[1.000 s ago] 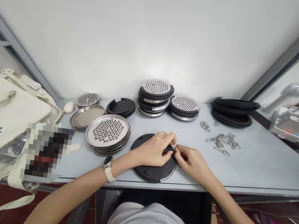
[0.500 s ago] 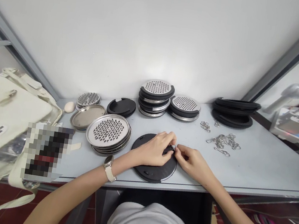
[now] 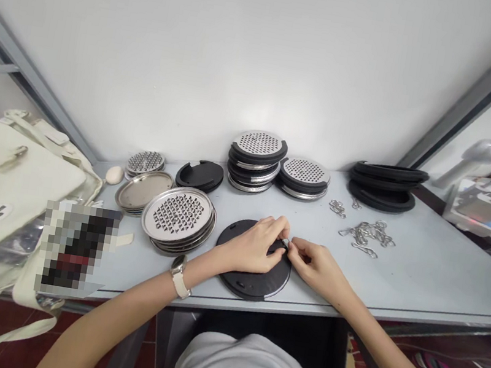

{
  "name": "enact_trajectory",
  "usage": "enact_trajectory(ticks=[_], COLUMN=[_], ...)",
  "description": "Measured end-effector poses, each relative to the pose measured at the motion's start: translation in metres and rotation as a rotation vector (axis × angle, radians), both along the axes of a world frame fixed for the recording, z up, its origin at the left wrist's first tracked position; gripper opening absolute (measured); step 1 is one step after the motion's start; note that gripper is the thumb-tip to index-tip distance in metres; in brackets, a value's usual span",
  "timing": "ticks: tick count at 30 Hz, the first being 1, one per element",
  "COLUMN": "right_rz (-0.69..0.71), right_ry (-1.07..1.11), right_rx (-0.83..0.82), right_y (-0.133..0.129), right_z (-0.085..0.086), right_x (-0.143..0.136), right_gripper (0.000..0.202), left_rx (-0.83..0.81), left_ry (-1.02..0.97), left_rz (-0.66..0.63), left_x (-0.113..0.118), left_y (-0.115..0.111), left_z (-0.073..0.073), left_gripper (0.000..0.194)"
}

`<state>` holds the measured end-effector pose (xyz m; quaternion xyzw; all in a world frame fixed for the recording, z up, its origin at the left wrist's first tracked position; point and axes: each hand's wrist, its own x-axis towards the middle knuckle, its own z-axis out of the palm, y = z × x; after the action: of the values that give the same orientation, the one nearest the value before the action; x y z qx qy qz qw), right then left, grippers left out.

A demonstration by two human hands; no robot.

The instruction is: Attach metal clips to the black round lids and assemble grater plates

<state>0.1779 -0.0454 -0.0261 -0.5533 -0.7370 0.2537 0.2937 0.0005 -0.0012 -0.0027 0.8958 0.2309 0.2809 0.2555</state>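
Observation:
A round black disc (image 3: 253,281) lies on the grey table near its front edge. My left hand (image 3: 261,245) rests over the disc, with thumb and forefinger bent together at its right rim. Just right of it, my right hand (image 3: 310,263) pinches a small shiny metal piece (image 3: 287,241) at that same rim; its far end meets the left fingers. To the right lies a loose pile of metal clips (image 3: 371,232), with a smaller group of clips (image 3: 337,208) behind.
Perforated metal discs (image 3: 179,217) are stacked at left, beside plain metal lids (image 3: 144,190). Behind stand a tall stack (image 3: 256,161), a lower stack (image 3: 305,178) and black rings (image 3: 382,187). A cream bag (image 3: 18,173) covers the left end.

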Motion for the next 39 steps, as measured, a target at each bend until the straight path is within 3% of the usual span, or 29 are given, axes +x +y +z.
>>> enact_trajectory(ticks=[14, 22, 28, 39], right_rz=[-0.089, -0.046, 0.062, 0.032], right_ry=[0.112, 0.064, -0.039, -0.108], right_rx=[0.051, 0.049, 0.029, 0.043], right_y=[0.0044, 0.0035, 0.0017, 0.0012], right_z=[-0.0037, -0.0014, -0.0009, -0.0021], right_x=[0.0067, 0.0036, 0.0028, 0.0025], right_gripper=[0.033, 0.033, 0.027, 0.024], left_rx=[-0.003, -0.056, 0.026, 0.123], left_ry=[-0.015, -0.066, 0.014, 0.071], left_rz=[0.007, -0.025, 0.013, 0.057], left_x=[-0.001, -0.0002, 0.0004, 0.0002], left_y=[0.0032, 0.0003, -0.0012, -0.0007], left_z=[-0.0021, -0.0025, 0.0019, 0.0006], left_gripper=[0.025, 0.028, 0.023, 0.021])
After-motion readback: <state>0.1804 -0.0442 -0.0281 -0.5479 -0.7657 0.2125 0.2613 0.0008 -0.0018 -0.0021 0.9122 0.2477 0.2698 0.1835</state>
